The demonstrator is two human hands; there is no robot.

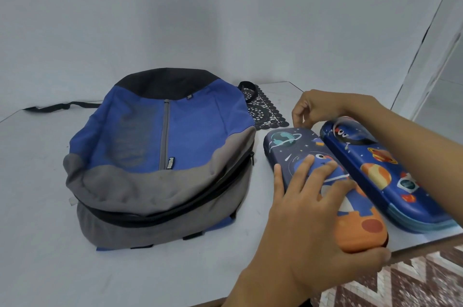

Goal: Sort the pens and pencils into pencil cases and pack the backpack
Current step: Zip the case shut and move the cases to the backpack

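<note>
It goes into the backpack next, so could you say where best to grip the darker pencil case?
The darker pencil case lies flat, long and narrow: probably clamp across its middle from above and the free left; the brighter case crowds its right.

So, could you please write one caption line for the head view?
Left hand presses the dark pencil case, right hand at its far end, second case and backpack alongside.

The left hand (308, 209) presses flat on the dark pencil case (288, 149) on the counter (37, 206). The right hand (318, 106) curls its fingers at that case's far end, beside the blue pencil case (390, 176). The backpack (160, 156) lies left of both hands.
</note>
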